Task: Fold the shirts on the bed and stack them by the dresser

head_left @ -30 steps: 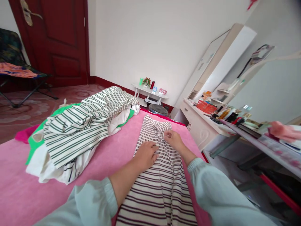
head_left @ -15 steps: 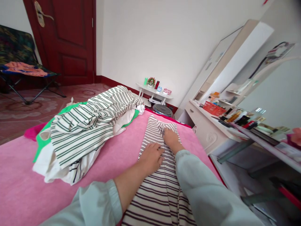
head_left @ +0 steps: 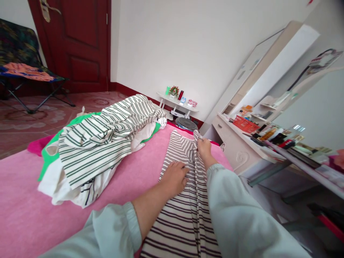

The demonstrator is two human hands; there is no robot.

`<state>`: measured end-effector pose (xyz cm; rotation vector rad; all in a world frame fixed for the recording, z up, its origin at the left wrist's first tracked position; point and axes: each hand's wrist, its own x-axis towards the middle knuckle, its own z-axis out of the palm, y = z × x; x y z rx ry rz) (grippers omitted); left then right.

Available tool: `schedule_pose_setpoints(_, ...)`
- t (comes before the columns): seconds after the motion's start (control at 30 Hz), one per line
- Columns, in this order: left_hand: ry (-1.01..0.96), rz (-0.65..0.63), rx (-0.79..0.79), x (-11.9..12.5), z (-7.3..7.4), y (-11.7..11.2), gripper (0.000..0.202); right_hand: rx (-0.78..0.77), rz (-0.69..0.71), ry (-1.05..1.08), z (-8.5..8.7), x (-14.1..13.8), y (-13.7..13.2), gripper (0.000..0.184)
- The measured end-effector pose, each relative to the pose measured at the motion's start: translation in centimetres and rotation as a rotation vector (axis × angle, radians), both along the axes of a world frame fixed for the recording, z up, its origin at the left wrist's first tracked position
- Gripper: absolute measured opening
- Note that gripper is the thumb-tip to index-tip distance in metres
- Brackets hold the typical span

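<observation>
Far left of the grip, on the pink bedcover (head_left: 143, 170), a heap of clothes (head_left: 94, 143), well apart from the cloth in use. Little chance of a tangle, short of a wide leftward sweep.

Left of the grip and nearer the body, the left hand (head_left: 174, 178), laid palm-down, holding nothing. Could let fabric skid or ruck up under a hard pull, from too light a press.

Beneath that palm and running from the grip toward the body, the striped garment (head_left: 172, 222), spread lengthwise on the bedcover, with long creases down its right side. Could twist or crease deeper, because of tension from one small bunch only.

At the grip itself, the right hand (head_left: 204, 149), fingers clenched around bunched cloth of the same garment near its far end; impossible to tell which part. Could slip, or drag that end askew, owing to so narrow a hold.

Right of the grip, past the bedcover's edge, a pale dresser (head_left: 228, 139). Could trail cloth over that edge through an overlong rightward tug.
</observation>
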<state>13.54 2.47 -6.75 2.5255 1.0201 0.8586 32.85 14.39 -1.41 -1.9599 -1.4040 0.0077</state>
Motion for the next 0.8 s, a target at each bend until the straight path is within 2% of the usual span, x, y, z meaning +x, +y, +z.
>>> schedule_pose_setpoints(0.17,-0.108,0.055,-0.093,-0.1,0.0,0.2,0.028,-0.099,0.176,0.225,-1.9,-2.4,0.1,0.023)
schedule_pose_setpoints(0.3,-0.157,0.051,-0.099,-0.2,-0.3,0.4,0.033,-0.18,0.324,0.42,-2.2,-2.8,-2.8,0.037)
schedule_pose_setpoints(0.4,-0.169,0.023,-0.076,-0.2,-0.7,0.6,0.04,-0.173,0.413,0.567,-1.4,-2.2,-7.5,0.041)
schedule_pose_setpoints(0.47,-0.166,0.008,-0.069,-0.2,-0.8,0.7,0.04,-0.175,0.452,0.558,-0.7,-1.8,-11.5,0.037)
schedule_pose_setpoints(0.63,-0.137,-0.056,-0.054,-0.2,-0.4,0.5,0.03,-0.336,0.571,0.408,0.2,-2.4,-21.5,0.025)
schedule_pose_setpoints(0.73,-0.144,-0.099,-0.059,-0.2,0.0,0.1,0.029,-0.473,0.531,0.241,-0.1,-3.7,-25.8,0.033)
schedule_pose_setpoints(0.8,-0.154,-0.117,-0.077,-0.3,0.2,-0.1,0.029,-0.551,0.471,0.095,-0.5,-4.5,-27.6,0.033)
